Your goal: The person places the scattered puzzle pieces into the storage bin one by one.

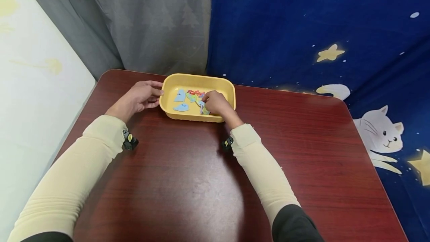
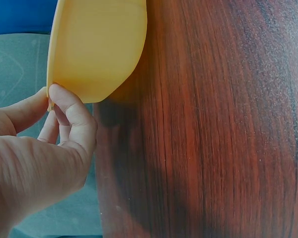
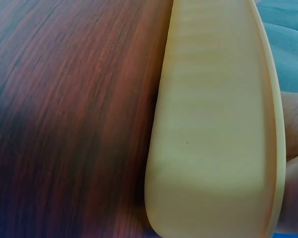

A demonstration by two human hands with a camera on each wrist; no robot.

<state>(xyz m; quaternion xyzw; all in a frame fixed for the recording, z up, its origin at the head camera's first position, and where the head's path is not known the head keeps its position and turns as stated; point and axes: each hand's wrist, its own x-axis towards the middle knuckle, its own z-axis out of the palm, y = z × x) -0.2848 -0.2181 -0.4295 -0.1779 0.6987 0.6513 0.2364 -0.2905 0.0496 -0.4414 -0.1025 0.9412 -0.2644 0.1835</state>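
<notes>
A yellow plastic bin (image 1: 198,117) stands at the far edge of the table. My left hand (image 1: 141,96) is at its left end; in the left wrist view, thumb and fingers pinch the rim of the bin (image 2: 99,44). Over the front wall reaches my right hand (image 1: 217,103), fingers bent down among colourful flat pieces (image 1: 192,97); I cannot tell whether it grips one. Two light-blue flat pieces with dark marks, one upper piece (image 1: 180,95) and one lower piece (image 1: 181,107), lie left of that pile. The bin's wall (image 3: 213,124) hides the right fingers in the right wrist view.
The reddish-brown wooden table (image 1: 181,171) extends in front of the bin and to both sides. Behind it hang a grey curtain (image 1: 161,21) and a blue curtain (image 1: 285,29) with stars and a cat. A white panel (image 1: 30,85) borders the left side.
</notes>
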